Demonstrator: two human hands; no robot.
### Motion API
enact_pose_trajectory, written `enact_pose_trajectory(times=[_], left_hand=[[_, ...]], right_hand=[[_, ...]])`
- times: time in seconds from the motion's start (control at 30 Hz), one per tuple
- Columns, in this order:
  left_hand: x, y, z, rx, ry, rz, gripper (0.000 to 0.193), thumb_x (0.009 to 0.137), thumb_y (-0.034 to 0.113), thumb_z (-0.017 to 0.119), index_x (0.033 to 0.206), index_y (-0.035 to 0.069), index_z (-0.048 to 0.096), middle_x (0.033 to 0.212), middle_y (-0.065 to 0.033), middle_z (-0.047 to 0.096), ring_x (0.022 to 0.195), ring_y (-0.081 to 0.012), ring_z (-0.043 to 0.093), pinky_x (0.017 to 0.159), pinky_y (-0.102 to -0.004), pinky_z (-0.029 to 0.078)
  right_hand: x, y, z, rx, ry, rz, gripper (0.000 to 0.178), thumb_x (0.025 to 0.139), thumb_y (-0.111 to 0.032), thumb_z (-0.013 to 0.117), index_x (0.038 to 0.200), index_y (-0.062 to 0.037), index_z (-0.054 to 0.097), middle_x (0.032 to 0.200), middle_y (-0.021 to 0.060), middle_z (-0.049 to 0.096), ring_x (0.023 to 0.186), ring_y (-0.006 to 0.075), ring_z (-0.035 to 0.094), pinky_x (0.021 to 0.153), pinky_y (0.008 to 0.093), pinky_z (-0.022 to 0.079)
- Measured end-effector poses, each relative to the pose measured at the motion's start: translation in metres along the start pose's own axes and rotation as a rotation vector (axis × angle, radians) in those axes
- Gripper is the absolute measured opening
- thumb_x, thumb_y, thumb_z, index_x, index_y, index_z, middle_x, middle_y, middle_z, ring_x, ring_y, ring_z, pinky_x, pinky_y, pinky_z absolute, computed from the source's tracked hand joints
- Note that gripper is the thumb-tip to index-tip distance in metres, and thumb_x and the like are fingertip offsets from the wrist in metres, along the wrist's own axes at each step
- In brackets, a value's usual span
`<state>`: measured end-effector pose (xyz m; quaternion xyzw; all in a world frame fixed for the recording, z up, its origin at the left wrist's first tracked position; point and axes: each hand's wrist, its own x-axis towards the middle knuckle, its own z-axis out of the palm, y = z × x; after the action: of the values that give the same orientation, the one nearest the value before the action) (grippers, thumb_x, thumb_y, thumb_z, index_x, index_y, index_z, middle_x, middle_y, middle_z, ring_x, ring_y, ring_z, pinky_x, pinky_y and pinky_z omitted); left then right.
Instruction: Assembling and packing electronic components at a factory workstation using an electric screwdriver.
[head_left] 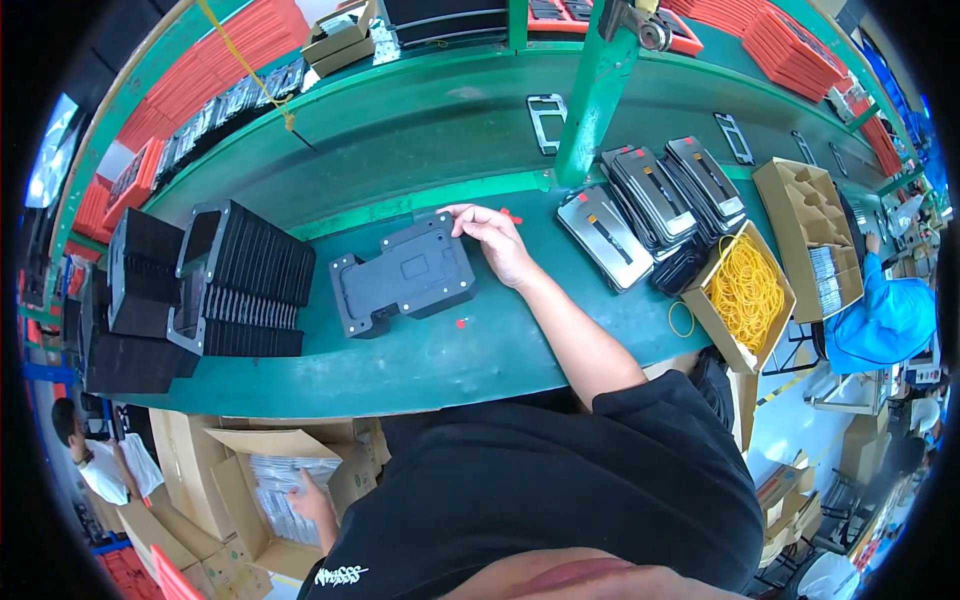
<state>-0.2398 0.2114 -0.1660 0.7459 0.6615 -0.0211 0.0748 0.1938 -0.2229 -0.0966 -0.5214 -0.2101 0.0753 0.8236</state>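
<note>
A dark grey plastic housing (405, 271), notched at its sides and with light spots at its corners, lies on the green workbench (330, 380). My right hand (488, 238) reaches across the bench and grips its upper right corner, with thumb and fingers bent over the edge. Below the bench edge, my left hand (311, 499) is inside an open cardboard box (228, 490). Its fingers are apart and touch clear plastic pieces (280, 490) packed there. Whether it pinches any of them is not plain. Small red bits (462, 323) lie near the housing.
Black housings (245, 280) stand stacked at the left. Silver-and-black panels (605, 238) lie piled at the right, near a box of yellow rubber bands (745, 290) and a divided carton (812, 215). A green post (603, 110) rises behind. Other people work at both sides.
</note>
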Motion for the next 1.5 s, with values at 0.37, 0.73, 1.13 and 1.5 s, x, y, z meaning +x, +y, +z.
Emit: enact_pose_trajectory(times=[0.37,0.73,1.13,1.5], left_hand=[[0.041,-0.077,-0.016,-0.663,-0.839,0.505,0.066,0.094,0.019,0.071,0.149,-0.001,0.041,0.148,-0.0226,0.049,0.143,-0.0280,0.043,0.118,-0.0405,0.031],[0.125,-0.148,0.025,-0.669,-0.489,-0.140,0.061,0.078,0.035,0.075,0.127,0.001,0.063,0.123,-0.0150,0.065,0.114,-0.0307,0.059,0.100,-0.0477,0.046],[-0.038,-0.031,-0.243,-1.150,0.420,0.444,0.073,0.088,0.012,0.065,0.154,0.000,0.037,0.147,-0.0152,0.052,0.132,-0.0290,0.053,0.113,-0.0422,0.039],[-0.205,0.235,-0.092,-1.345,-0.851,1.012,0.076,0.088,0.019,0.068,0.152,-0.002,0.032,0.144,-0.0137,0.049,0.133,-0.0281,0.052,0.111,-0.0434,0.043]], right_hand=[[-0.018,-0.073,0.028,-0.763,-0.359,-0.125,0.090,0.066,-0.048,0.088,0.142,-0.0139,0.054,0.155,0.0244,0.036,0.140,0.0430,0.043,0.118,0.0506,0.034],[0.033,-0.042,0.021,-1.269,-0.278,-0.258,0.095,0.063,-0.046,0.092,0.146,-0.0219,0.052,0.152,0.0282,0.040,0.143,0.0503,0.037,0.122,0.0550,0.029],[-0.027,-0.060,0.082,-1.532,0.171,-0.569,0.072,0.082,-0.025,0.081,0.146,-0.0107,0.050,0.143,0.0234,0.053,0.136,0.0427,0.048,0.120,0.0550,0.028],[-0.146,-0.040,0.161,0.374,0.293,0.165,0.073,0.091,-0.018,0.071,0.152,-0.0002,0.035,0.143,0.0165,0.051,0.130,0.0234,0.052,0.110,0.0384,0.041]])
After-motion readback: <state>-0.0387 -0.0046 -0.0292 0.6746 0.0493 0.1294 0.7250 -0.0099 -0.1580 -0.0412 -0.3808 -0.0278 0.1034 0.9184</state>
